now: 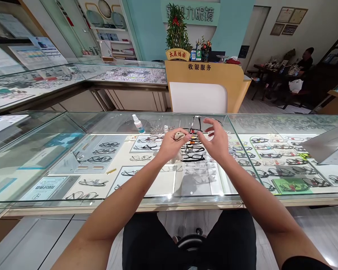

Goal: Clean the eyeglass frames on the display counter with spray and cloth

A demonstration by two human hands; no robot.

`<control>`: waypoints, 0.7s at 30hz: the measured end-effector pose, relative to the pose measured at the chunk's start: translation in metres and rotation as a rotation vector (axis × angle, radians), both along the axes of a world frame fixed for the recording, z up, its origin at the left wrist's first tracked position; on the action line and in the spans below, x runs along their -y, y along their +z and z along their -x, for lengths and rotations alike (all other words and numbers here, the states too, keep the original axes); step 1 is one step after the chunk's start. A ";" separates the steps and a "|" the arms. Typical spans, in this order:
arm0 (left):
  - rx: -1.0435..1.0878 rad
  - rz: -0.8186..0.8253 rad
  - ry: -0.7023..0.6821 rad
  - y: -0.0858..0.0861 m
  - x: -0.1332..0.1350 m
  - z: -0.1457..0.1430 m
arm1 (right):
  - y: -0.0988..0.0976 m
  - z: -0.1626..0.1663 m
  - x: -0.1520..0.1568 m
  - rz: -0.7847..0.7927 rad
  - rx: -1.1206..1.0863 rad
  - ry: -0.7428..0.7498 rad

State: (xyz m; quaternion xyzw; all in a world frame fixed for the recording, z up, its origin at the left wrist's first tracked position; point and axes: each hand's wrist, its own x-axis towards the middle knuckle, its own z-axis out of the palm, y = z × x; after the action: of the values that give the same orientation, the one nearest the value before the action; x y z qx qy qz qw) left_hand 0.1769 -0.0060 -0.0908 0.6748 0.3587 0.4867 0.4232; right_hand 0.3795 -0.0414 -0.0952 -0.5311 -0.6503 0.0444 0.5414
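Above the glass counter, my left hand (171,144) is closed, pinching a pair of eyeglasses (197,124) with dark temples at its fingertips. A bunched beige cloth (179,135) is tucked in the same hand and hangs partly below it. My right hand (215,140) is beside the eyeglasses with its fingers curved and apart; its thumb tip is close to the frame, and I cannot tell whether it touches. Under the hands, several black-framed eyeglasses (193,158) lie inside the display case.
A white spray bottle (138,123) stands on the glass counter (157,201) left of my hands. More eyeglasses (103,151) fill the case. A white folded stand (331,142) is at right. Beyond are a wooden cashier desk (207,71) and a seated person (306,62).
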 end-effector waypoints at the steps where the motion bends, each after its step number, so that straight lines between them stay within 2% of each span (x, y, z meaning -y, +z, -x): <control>1: 0.011 -0.005 0.012 0.000 -0.001 0.000 | -0.001 -0.001 -0.001 -0.007 0.007 -0.012; 6: 0.076 -0.037 0.088 0.000 -0.005 0.002 | -0.003 -0.007 -0.006 -0.126 0.139 -0.086; 8: 0.119 -0.027 0.105 0.000 -0.007 0.003 | -0.004 -0.008 -0.007 -0.128 0.202 -0.108; 15: 0.254 -0.016 0.150 0.003 -0.010 0.004 | -0.005 -0.007 -0.006 0.051 0.282 -0.138; 21: 0.278 -0.030 0.161 0.002 -0.012 0.006 | -0.003 -0.007 -0.004 0.142 0.285 -0.104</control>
State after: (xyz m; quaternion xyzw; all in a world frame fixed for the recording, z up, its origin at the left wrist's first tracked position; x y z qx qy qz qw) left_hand 0.1706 0.0064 -0.0885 0.5761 0.3423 0.6133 0.4181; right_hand 0.3864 -0.0374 -0.0979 -0.6019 -0.6873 -0.0134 0.4063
